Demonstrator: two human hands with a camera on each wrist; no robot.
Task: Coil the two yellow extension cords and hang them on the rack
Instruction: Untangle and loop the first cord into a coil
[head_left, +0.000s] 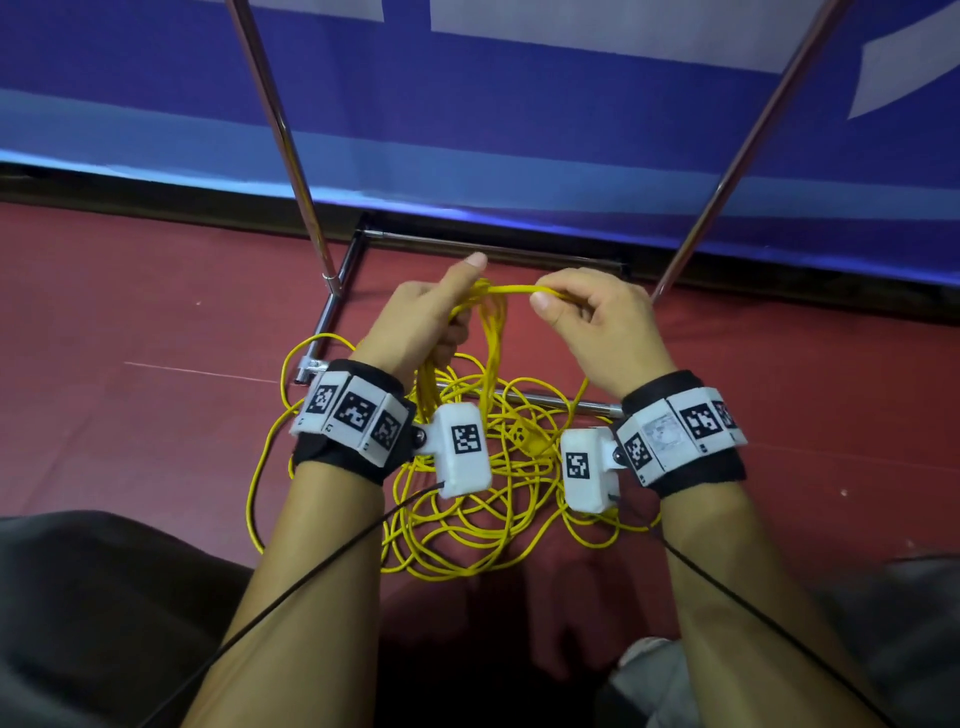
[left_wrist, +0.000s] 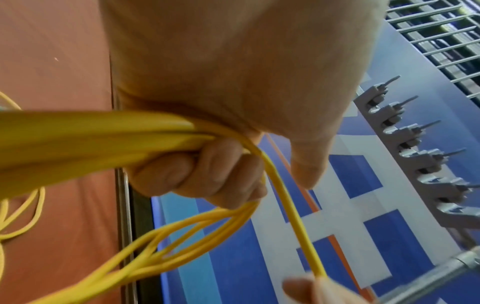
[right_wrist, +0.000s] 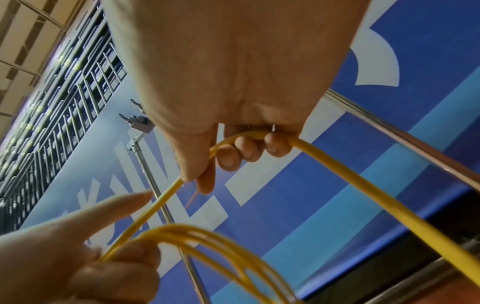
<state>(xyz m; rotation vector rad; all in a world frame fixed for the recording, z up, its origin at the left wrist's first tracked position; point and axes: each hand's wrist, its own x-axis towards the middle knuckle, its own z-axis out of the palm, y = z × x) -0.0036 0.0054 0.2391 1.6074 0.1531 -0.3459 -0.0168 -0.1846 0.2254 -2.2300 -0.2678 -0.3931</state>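
My left hand (head_left: 441, 317) grips a bundle of yellow cord loops (left_wrist: 78, 139), thumb raised and fingers (left_wrist: 197, 170) curled round the coil. From that coil one strand of the yellow cord (head_left: 514, 289) runs right to my right hand (head_left: 582, 312), which pinches it between thumb and curled fingers (right_wrist: 249, 150). The rest of the yellow cords (head_left: 467, 519) lies in a loose tangle on the red floor below my wrists, with a yellow plug block (head_left: 524, 434) in it. The metal rack's two poles (head_left: 280, 140) rise ahead of my hands.
The rack's chrome base bars (head_left: 545, 400) lie on the red floor (head_left: 130, 312), partly under the tangle. A blue and white banner wall (head_left: 519, 130) stands just behind. A row of grey hooks (left_wrist: 415, 144) sits high on the rack. My knees frame the bottom corners.
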